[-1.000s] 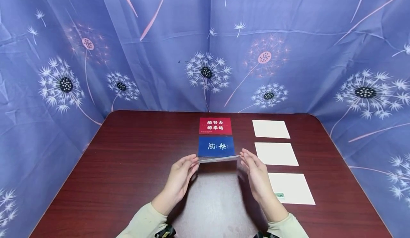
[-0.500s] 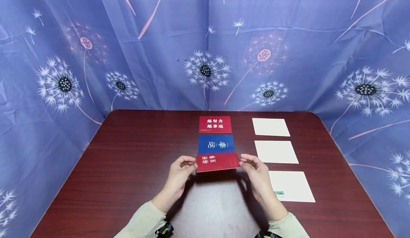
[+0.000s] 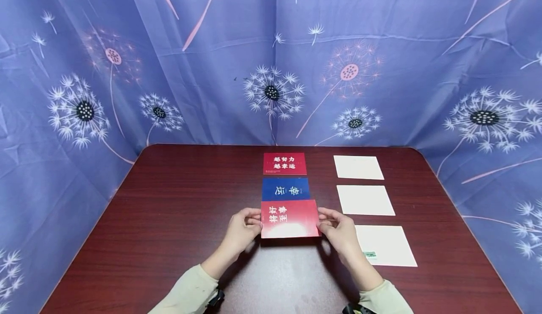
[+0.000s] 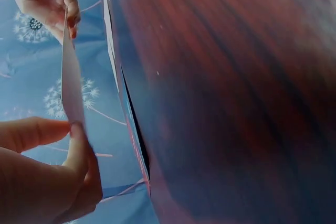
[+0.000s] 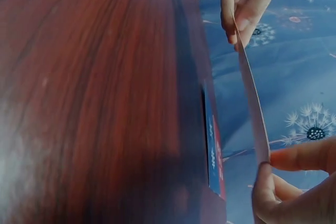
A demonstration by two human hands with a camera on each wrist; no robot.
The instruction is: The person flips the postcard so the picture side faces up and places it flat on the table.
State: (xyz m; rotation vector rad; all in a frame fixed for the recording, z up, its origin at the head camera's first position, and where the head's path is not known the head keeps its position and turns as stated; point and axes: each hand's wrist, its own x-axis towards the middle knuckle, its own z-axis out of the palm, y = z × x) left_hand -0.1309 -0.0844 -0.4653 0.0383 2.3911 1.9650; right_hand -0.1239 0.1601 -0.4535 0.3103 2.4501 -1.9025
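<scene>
A red postcard (image 3: 292,215) with white characters is held above the table between both hands, its printed face up and catching a glare. My left hand (image 3: 242,231) pinches its left edge between thumb and fingers. At the opposite edge my right hand (image 3: 340,233) pinches it the same way. Both wrist views show the postcard (image 4: 72,77) nearly edge-on, raised off the tabletop, with its pale underside (image 5: 254,103) visible. Just beyond it lies a blue postcard (image 3: 285,189), whose near part is covered from the head view. Behind that lies another red postcard (image 3: 284,164).
Three white cards lie in a column on the right: a far one (image 3: 358,168), a middle one (image 3: 366,200) and a near one (image 3: 386,246) with a small green picture. The dark red wooden table (image 3: 178,196) meets a blue dandelion-print curtain (image 3: 211,83).
The held postcard has turned from edge-on to face up, tilting toward the head camera, and come slightly nearer. Both hands keep their pinch on it. The other cards stay put.
</scene>
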